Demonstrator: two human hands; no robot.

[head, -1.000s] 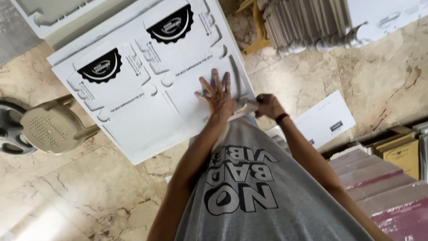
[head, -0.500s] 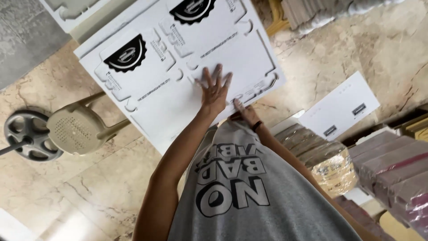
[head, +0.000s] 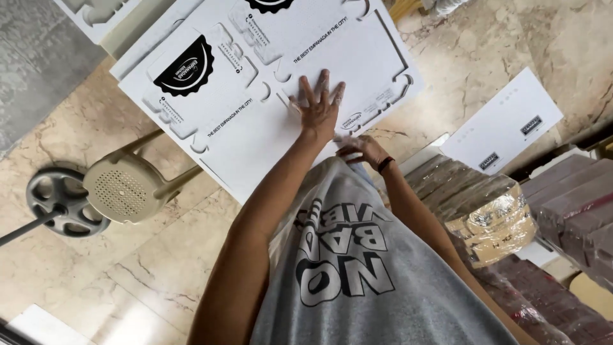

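Note:
A large white die-cut cardboard sheet (head: pixel 255 128) with black round emblems lies flat in front of me over a marble floor. My left hand (head: pixel 319 105) rests flat on it, palm down with the fingers spread, near its right part. My right hand (head: pixel 361 150), with a dark band on the wrist, is at the sheet's near edge just below my left hand. Its fingers are curled on that edge. My grey printed shirt fills the bottom of the view.
A beige plastic stool (head: pixel 121 188) and a round grey fan base (head: pixel 60 201) stand at the left. A smaller white sheet (head: pixel 504 124) lies on the floor at the right. Plastic-wrapped cardboard bundles (head: pixel 491 217) and maroon stacks (head: pixel 575 204) sit at the lower right. More white die-cut sheets (head: pixel 96 13) are at the top left.
The view has shifted, so the sheet sits higher in frame. My left hand stays flat on it. My right hand has drawn in closer, under my left hand at the edge.

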